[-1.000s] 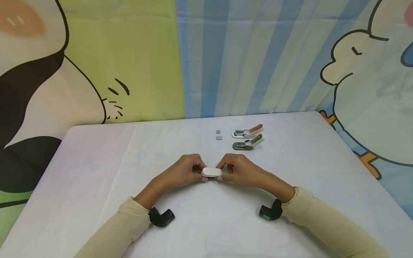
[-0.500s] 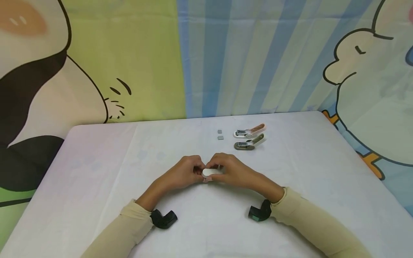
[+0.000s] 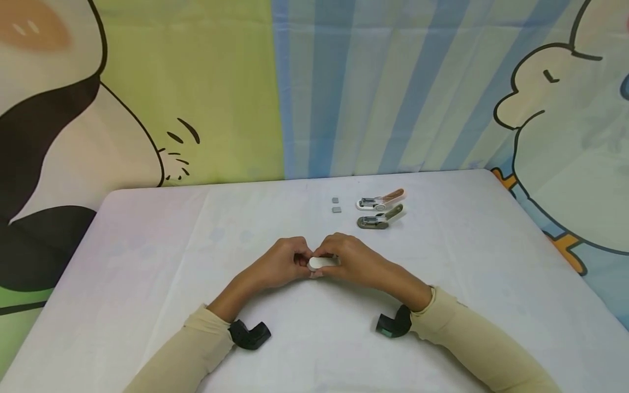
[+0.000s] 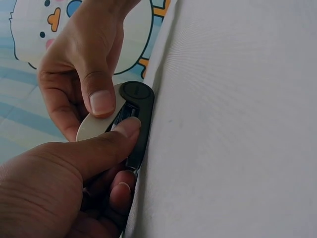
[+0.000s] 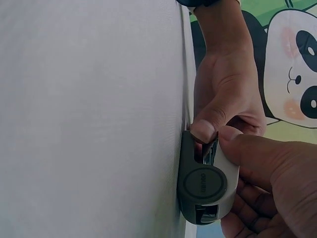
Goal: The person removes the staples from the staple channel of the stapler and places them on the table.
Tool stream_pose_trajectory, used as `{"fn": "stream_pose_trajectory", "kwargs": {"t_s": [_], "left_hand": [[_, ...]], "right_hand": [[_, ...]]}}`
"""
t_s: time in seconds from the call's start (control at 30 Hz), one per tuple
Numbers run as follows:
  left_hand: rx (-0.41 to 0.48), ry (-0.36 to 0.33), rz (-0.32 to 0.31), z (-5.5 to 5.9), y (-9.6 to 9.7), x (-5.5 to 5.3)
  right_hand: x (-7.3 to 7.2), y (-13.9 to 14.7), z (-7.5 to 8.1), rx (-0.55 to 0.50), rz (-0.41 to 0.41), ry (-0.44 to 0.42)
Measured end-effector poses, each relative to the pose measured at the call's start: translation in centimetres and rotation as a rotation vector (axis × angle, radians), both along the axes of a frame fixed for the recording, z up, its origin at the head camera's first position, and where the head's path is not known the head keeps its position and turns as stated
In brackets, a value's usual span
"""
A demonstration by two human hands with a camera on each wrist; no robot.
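A small stapler (image 3: pixel 322 263) with a white top cover and a dark green base is held between both hands at the middle of the table. In the left wrist view its base (image 4: pixel 145 126) lies low along the tablecloth, with the cover angled up from it. My left hand (image 3: pixel 281 263) grips one end, its thumb over the metal part between cover and base. From the other side, my right hand (image 3: pixel 355 260) pinches the white cover between thumb and fingers. A round pivot disc (image 5: pixel 204 184) shows on the stapler's side in the right wrist view.
Behind the hands lie two more small staplers with raised handles, one white and brown (image 3: pixel 372 204), the other olive green (image 3: pixel 372 222). Two little grey staple blocks (image 3: pixel 336 209) sit left of them. A printed cloth wall (image 3: pixel 221 109) rises at the table's back edge.
My right hand has shifted left along the stapler, so its fingertips now meet the left hand's and cover more of the white top. The left hand has hardly moved.
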State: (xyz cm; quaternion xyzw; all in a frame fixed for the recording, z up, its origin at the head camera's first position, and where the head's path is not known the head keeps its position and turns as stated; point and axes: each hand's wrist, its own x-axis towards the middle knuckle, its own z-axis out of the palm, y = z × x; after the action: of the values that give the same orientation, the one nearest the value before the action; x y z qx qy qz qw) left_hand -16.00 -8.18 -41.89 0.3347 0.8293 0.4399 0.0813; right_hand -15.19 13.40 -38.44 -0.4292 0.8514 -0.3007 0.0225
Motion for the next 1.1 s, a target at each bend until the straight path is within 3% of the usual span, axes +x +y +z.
{"fn": "stream_pose_trajectory", "kwargs": {"t_s": [0.27,0.73,1.1], "left_hand": [[0.005,0.002,0.002,0.08,-0.11,0.05],[-0.012,-0.023,0.034,-0.27,0.45,0.03],[-0.064,-0.050,0.053,0.28,0.69,0.39]], "right_hand": [[-0.12,-0.03,-0.17,0.005,0.015,0.078],[0.20,0.21,-0.47,-0.007,0.029,0.131],[0.49,0.68,0.07,-0.012,0.031,0.161]]}}
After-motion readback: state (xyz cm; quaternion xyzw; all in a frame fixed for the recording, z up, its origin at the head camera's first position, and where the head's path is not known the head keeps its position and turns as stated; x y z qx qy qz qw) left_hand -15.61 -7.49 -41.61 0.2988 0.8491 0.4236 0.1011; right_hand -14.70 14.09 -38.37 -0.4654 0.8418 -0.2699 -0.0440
